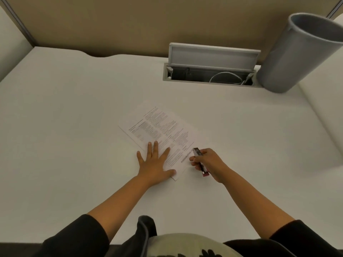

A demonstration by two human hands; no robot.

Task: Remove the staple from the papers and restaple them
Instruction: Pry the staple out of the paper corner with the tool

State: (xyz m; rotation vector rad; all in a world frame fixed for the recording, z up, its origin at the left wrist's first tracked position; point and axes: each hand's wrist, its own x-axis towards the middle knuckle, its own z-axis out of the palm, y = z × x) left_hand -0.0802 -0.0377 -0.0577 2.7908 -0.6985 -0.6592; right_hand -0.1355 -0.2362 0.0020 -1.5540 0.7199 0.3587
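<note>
on flat papers point(161, 134): left hand point(155, 164) spread

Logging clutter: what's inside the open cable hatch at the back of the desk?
Inside the cable hatch, a looped white cable shows against a dark interior. The raised lid and the shadow hide whatever lies deeper.

The white printed papers point(163, 134) lying on the white desk point(74, 117) carry columns of small black text too fine to read, and one larger line near their right edge looks like a web address but is too blurred to make out.
</note>
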